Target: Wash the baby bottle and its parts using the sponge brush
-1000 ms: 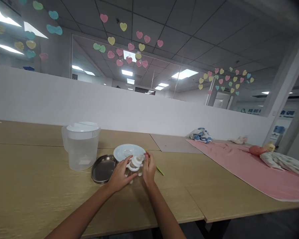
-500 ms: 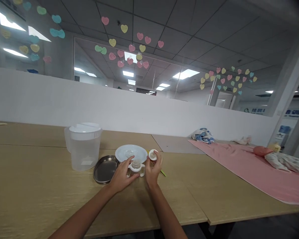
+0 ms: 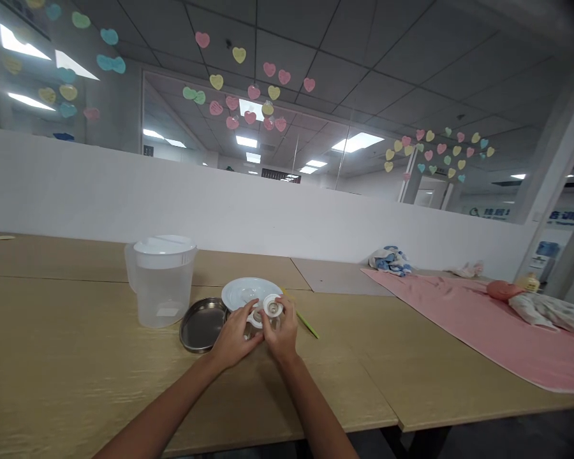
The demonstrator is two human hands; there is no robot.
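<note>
My left hand [image 3: 233, 333] is closed around a small clear baby bottle [image 3: 254, 320] with a white collar and side handles, standing on the table. In my right hand [image 3: 282, 329], a round white bottle cap [image 3: 272, 306] is held between thumb and fingers, its hollow underside turned towards me. The cap is beside the bottle's mouth and partly covers it; whether they touch I cannot tell. Just behind both hands sits a white plate [image 3: 233, 293] with a clear item [image 3: 249, 295] on it. A round metal pan [image 3: 201, 326] lies left of my left hand.
A lidded clear plastic pitcher [image 3: 164, 284] stands at the left. A thin green-and-yellow stick [image 3: 308, 324] lies right of my right hand. Farther right, a pink cloth [image 3: 463, 312] covers the table, with a doll-like item [image 3: 502, 291] and crumpled blue-white fabric [image 3: 390, 261] on it.
My right hand has moved left with the cap, from beside the bottle to over its right side, uncovering more of the green stick. My left hand stays on the bottle.
</note>
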